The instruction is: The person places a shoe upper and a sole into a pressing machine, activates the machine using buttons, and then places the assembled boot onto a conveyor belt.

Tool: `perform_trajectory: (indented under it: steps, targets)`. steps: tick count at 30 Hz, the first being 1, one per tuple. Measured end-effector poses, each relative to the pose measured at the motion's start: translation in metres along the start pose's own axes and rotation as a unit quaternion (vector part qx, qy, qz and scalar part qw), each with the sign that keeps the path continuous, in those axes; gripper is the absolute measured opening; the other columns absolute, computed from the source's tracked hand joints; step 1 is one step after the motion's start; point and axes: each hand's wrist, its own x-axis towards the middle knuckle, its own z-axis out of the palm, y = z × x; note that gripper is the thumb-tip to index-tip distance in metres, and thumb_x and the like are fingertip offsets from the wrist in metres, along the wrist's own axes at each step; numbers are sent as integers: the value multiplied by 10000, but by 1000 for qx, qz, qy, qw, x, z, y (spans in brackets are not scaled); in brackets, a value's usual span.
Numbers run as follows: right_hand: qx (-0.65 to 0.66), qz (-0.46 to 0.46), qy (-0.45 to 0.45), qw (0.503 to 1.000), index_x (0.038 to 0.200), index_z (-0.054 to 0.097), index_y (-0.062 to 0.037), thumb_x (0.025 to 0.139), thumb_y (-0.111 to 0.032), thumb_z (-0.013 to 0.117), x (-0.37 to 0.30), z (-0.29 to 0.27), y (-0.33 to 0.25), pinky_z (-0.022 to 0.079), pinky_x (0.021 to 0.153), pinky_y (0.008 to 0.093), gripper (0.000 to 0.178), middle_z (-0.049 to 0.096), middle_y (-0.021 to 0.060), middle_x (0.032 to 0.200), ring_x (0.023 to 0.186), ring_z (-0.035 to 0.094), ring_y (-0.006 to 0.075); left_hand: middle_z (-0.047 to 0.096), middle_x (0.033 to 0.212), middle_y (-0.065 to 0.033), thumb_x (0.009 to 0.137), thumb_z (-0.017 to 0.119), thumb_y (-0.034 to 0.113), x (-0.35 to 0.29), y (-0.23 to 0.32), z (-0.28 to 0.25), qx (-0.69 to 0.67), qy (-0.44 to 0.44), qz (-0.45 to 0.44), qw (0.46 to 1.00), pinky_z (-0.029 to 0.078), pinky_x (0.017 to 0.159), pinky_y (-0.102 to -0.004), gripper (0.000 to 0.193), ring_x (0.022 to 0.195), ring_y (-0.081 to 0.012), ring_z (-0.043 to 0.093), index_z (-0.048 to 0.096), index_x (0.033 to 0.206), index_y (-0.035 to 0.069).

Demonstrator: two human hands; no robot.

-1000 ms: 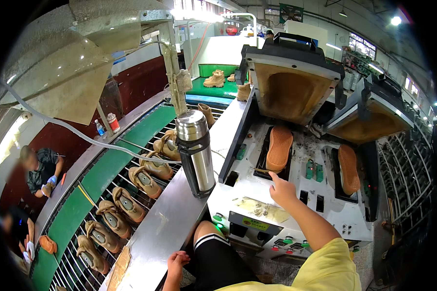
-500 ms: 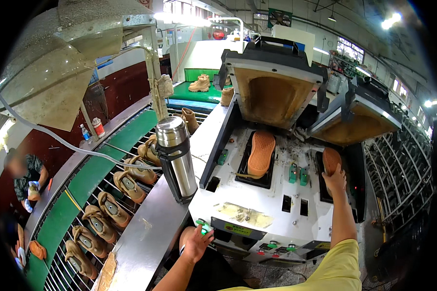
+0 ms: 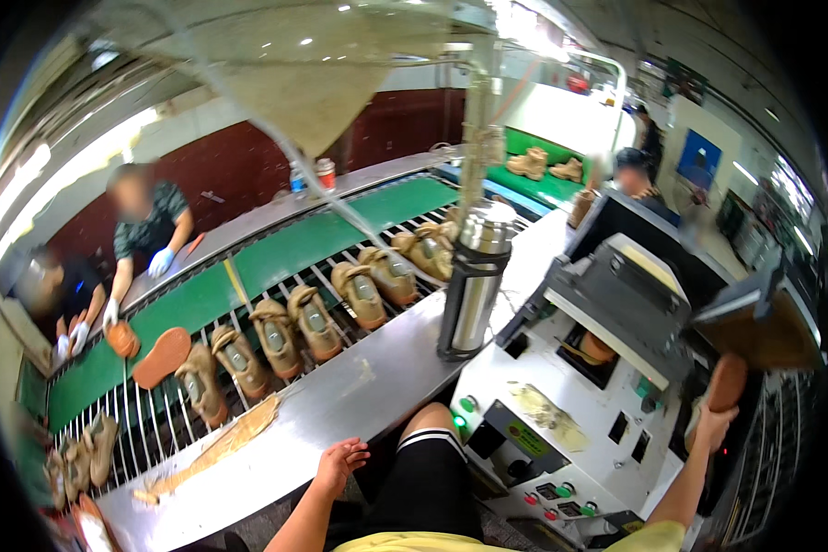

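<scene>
My right hand (image 3: 712,429) grips a shoe by one end, its reddish-brown sole (image 3: 728,383) facing up, at the right-hand station of a white press machine (image 3: 552,465). At the left station a black-and-grey lid (image 3: 627,299) hangs low over another shoe (image 3: 596,348), of which only a bit shows. My left hand (image 3: 340,462) holds nothing, its fingers loosely bent and apart, over the front edge of a metal table (image 3: 340,397). Green and red buttons (image 3: 531,499) sit on the machine's front.
Several tan shoes (image 3: 308,320) stand on a rack of metal rods beside a green belt (image 3: 294,241). A loose sole (image 3: 163,358) lies there too. A steel flask (image 3: 477,281) stands on the table. Two people work across the belt; one gloved hand (image 3: 161,263) shows. The right lid (image 3: 754,322) is raised.
The view has swung left. The left station's lid has come down over its shoe. My left hand has left the green button, and my right hand still has hold of the shoe.
</scene>
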Motion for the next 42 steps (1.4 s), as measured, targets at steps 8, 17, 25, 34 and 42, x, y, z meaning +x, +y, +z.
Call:
perform_trajectory:
  steps: [8, 17, 25, 34, 42]
  targets:
    - [312, -255, -5, 915, 1378, 340, -81, 728, -437, 680, -152, -59, -56, 424, 936, 455, 815, 583, 196, 1214, 1129, 551, 356, 635, 1148, -148, 949, 484, 152, -29, 1, -35, 40, -32, 22, 998, 492, 880, -332, 345, 1012, -223, 629, 525, 1246, -19]
    - [358, -320, -472, 740, 1335, 403, -24, 773, -508, 632, -328, -136, -105, 405, 947, 412, 776, 591, 171, 1187, 1124, 547, 301, 584, 1240, -103, 932, 546, 126, -25, 13, 56, 71, -344, 15, 936, 448, 950, -306, 427, 1120, -180, 567, 464, 1338, 23]
    - [390, -334, -690, 509, 1296, 460, 27, 813, -571, 589, -367, -186, -146, 388, 957, 375, 779, 599, 149, 1163, 1119, 544, 253, 291, 1506, -105, 816, 676, 496, -79, 77, 118, -85, -526, 43, 845, 281, 1077, -402, 990, 1377, -232, 294, 87, 1522, 130]
    - [370, -475, -678, 421, 1122, 613, -24, 843, -191, 681, -394, -179, -166, 497, 762, 346, 333, 656, 84, 969, 859, 629, 199, 577, 1231, -187, 768, 675, 278, -132, 42, -140, -363, -7, 118, 924, 481, 950, -518, 691, 1107, -326, 590, 401, 1353, 35]
    - [193, -424, -717, 519, 1250, 559, -39, 873, -199, 667, -408, -107, -140, 480, 824, 298, 423, 637, 92, 1067, 920, 596, 167, 610, 1153, -128, 810, 651, 132, -157, 186, -365, -105, 264, 199, 938, 490, 941, -426, 487, 1038, -282, 611, 485, 1255, 23]
